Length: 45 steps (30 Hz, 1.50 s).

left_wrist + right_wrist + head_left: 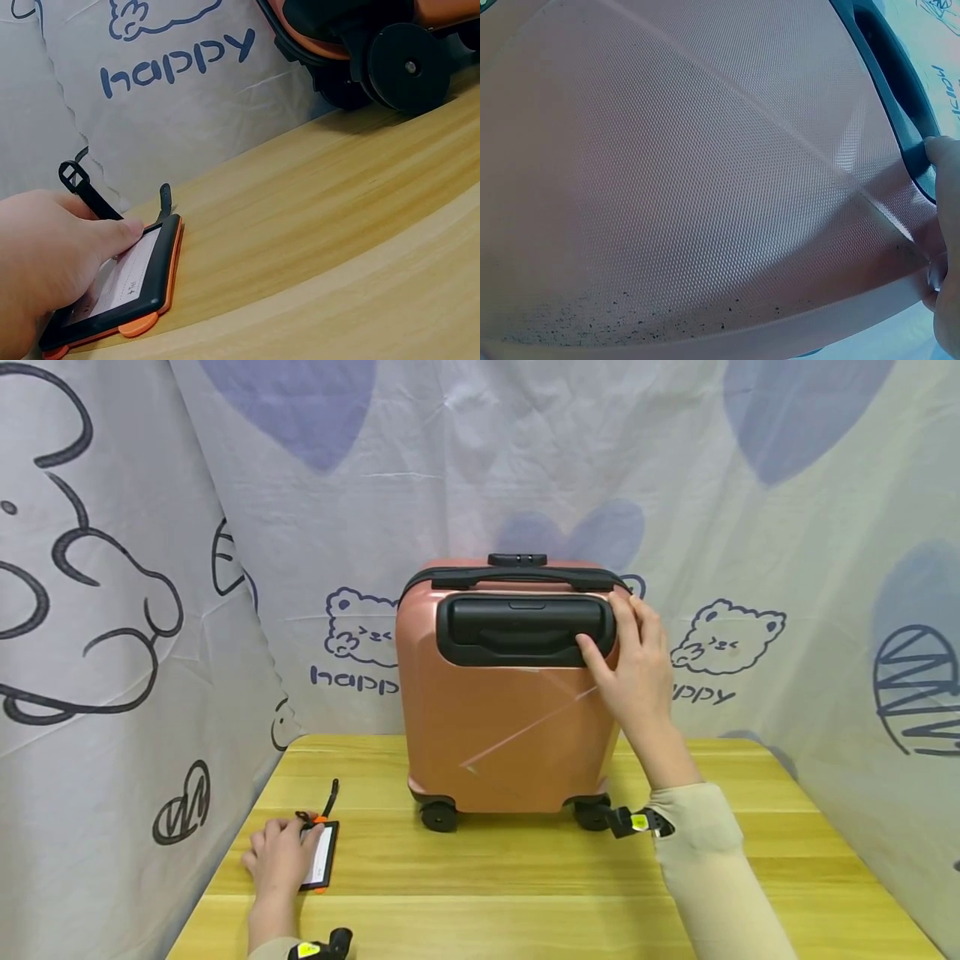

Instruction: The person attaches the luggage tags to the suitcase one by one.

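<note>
An upright pink hard-shell suitcase (517, 735) stands on the table, with a black handle panel (525, 631) near its top. My right hand (637, 664) rests on its upper right corner, fingers extended along the edge. In the right wrist view, the thumb (941, 154) touches the panel's black rim. At the table's left, my left hand (281, 860) grips a black and orange luggage tag (327, 860) with a white card in it. Its thumb (124, 234) lies over the card; the other fingers are mostly hidden. A black buckled strap (94, 199) extends from the tag's far end.
The suitcase stands on black wheels (438, 816) on a yellow wood-grain table (487, 868). Behind it hangs a pale printed cloth (420, 468), which also encloses the left and right sides. A scratch-like line (525, 727) crosses the suitcase front.
</note>
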Motion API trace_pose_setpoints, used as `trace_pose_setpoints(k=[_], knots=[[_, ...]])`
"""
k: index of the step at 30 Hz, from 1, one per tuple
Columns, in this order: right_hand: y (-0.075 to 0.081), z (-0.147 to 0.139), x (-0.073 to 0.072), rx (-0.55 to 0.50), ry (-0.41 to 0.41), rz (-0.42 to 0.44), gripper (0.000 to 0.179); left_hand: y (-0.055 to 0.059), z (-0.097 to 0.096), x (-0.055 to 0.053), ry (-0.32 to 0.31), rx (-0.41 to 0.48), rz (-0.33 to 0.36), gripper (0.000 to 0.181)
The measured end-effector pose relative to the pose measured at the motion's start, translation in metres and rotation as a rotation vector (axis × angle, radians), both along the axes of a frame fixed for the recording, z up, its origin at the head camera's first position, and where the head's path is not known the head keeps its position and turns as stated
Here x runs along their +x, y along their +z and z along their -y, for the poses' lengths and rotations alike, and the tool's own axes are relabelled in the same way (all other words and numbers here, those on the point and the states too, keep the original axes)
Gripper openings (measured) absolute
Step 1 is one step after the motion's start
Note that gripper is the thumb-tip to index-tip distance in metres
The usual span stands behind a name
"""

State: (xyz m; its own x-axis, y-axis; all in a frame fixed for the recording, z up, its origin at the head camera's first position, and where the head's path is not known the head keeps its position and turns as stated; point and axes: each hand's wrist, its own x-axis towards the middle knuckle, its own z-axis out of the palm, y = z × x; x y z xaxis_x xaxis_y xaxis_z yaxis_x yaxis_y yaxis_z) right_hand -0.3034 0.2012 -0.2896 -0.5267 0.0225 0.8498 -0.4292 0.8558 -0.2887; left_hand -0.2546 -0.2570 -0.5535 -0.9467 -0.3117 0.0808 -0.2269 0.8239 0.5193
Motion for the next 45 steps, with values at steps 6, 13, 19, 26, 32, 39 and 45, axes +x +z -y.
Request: trace_pose_setpoints(k=[6,13,19,26,32,39,45], knots=[[0.001,-0.001,-0.002,0.005,-0.003,-0.009,0.062,0.003,0.001,-0.001,0.003,-0.004,-0.028,0.05],[0.0,-0.001,-0.002,0.01,-0.001,-0.018,0.061,0.006,0.0,0.001,-0.005,0.016,-0.059,0.046],[-0.001,-0.001,-0.002,0.011,-0.002,-0.02,0.061,0.008,-0.001,0.004,-0.017,0.018,-0.057,0.047],[0.0,0.0,-0.001,0.01,-0.005,-0.011,0.061,0.013,-0.002,0.005,-0.041,-0.011,-0.048,0.048],[0.0,0.001,-0.001,0.011,-0.005,-0.007,0.062,0.02,-0.003,0.005,-0.065,-0.029,-0.052,0.051],[0.0,0.0,-0.002,0.009,-0.009,-0.003,0.062,0.03,-0.006,0.005,-0.057,-0.047,-0.112,0.046],[-0.001,0.0,-0.001,0.002,-0.014,0.016,0.062,0.039,-0.008,0.006,-0.064,-0.053,-0.155,0.044]])
